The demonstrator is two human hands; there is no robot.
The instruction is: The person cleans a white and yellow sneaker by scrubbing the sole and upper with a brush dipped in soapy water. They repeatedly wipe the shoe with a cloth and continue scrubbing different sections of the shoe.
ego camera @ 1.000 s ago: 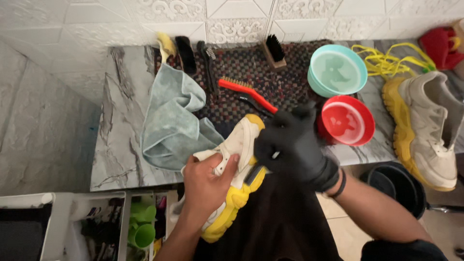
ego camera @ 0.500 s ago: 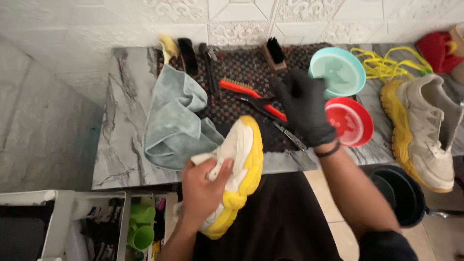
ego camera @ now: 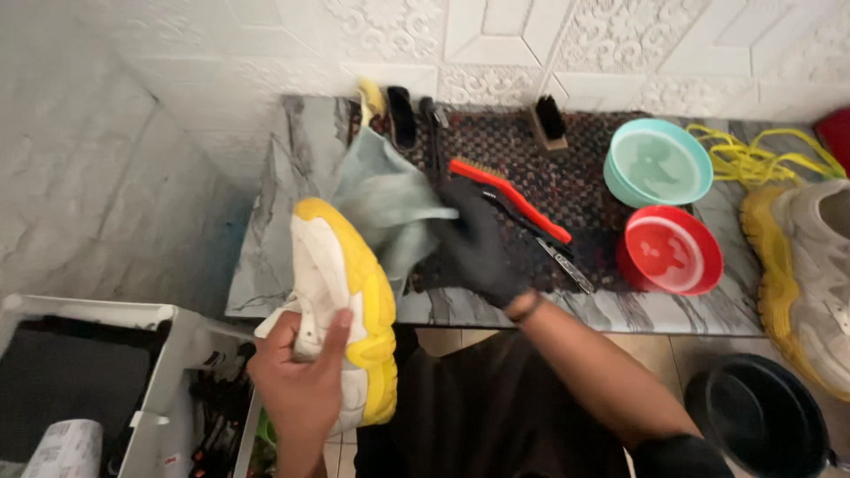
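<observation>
My bare left hand point(ego camera: 301, 376) grips a white sneaker with a thick yellow sole point(ego camera: 341, 292), held on its side below the front edge of the marble table point(ego camera: 266, 257). My right hand point(ego camera: 474, 243), in a black glove, is closed on a pale green-grey cloth point(ego camera: 385, 199) and lifts it off the table, right beside the sneaker's toe. A red-handled brush point(ego camera: 509, 199) lies on the dark patterned mat point(ego camera: 575, 168) just behind the gloved hand.
A teal bowl point(ego camera: 657, 164) and a red bowl point(ego camera: 670, 250) stand at the right of the mat. Yellow laces point(ego camera: 761, 155) and a second sneaker point(ego camera: 810, 283) lie far right. A black bucket point(ego camera: 761, 425) is below. A white bin point(ego camera: 168, 354) stands at lower left.
My gloved right hand moved left from near the red bowl and took hold of the cloth, lifting it. The sneaker turned on its side and shifted left in my left hand.
</observation>
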